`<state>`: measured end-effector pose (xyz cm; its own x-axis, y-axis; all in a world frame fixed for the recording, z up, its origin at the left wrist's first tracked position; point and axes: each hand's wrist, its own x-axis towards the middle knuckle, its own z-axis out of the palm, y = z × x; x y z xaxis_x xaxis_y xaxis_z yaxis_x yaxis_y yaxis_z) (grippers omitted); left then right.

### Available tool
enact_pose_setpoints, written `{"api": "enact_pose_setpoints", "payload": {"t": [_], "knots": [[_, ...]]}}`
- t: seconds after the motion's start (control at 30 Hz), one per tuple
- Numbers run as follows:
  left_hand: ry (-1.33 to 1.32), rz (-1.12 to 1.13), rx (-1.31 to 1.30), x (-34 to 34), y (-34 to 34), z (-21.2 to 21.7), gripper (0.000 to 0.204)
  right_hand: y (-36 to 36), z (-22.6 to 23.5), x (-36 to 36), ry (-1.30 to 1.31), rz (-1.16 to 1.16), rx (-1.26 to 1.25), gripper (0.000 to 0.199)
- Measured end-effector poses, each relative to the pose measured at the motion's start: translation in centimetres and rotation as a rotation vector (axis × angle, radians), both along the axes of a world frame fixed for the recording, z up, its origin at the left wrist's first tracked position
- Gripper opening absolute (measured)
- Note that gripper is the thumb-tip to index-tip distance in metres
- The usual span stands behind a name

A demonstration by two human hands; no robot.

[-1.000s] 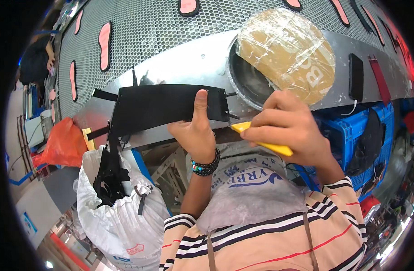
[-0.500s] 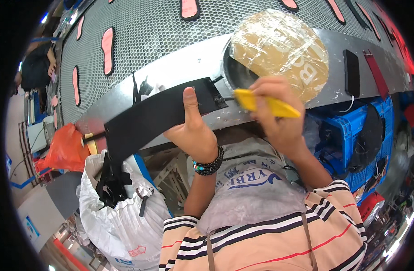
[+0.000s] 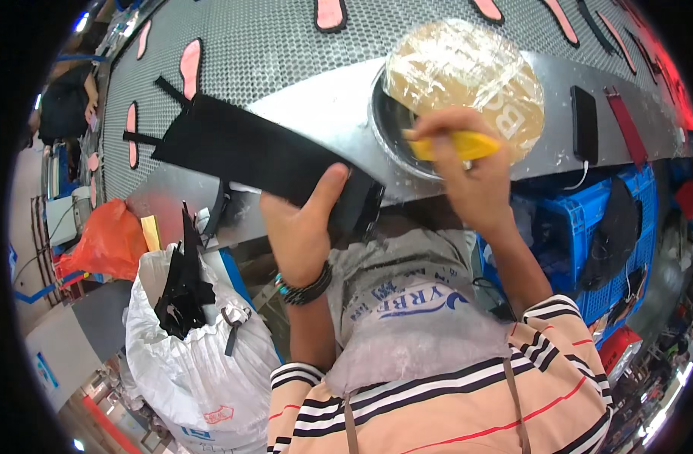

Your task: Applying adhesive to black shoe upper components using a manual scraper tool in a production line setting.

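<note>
Left hand (image 3: 297, 233): clamps black panel (image 3: 240, 146) near right end. Panel: long axis far-left to near-right, most length lying left of hand. Right hand (image 3: 471, 172) (motion-blurred): grips yellow scraper (image 3: 473, 145) at metal pot (image 3: 377, 136), right of panel; contact unclear.

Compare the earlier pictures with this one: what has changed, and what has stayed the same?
The black piece in the left hand has swung: its left end now lies higher in the picture, its right end lower. The right hand has moved the yellow tool up the picture, toward the metal bowl. Nothing was let go or newly taken. The phone and white sack stayed put.
</note>
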<state>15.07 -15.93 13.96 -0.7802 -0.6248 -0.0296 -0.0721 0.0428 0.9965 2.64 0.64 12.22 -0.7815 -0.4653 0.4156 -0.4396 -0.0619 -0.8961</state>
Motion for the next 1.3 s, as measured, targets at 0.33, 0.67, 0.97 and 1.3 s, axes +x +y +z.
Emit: {"api": "enact_pose_setpoints", "payload": {"t": [0.33,0.67,0.97,1.3], "knots": [[-0.015,-0.591,0.645,5.6,-4.7,-0.3,0.067,0.2,4.3,-0.7,-0.288,0.131,0.189,0.037],[0.629,-0.249,0.624,-1.5,0.7,-5.0,0.04,0.0,1.8,3.1,-0.564,-0.018,-0.204,0.021],[0.336,0.07,0.336,-1.2,-1.8,-1.9,0.031,2.1,0.1,-1.5,-0.037,0.044,0.297,0.014],[0.21,0.129,0.411,1.4,-0.1,-4.4,0.033,1.7,0.1,-1.2,-0.461,-0.083,0.224,0.007]]}}
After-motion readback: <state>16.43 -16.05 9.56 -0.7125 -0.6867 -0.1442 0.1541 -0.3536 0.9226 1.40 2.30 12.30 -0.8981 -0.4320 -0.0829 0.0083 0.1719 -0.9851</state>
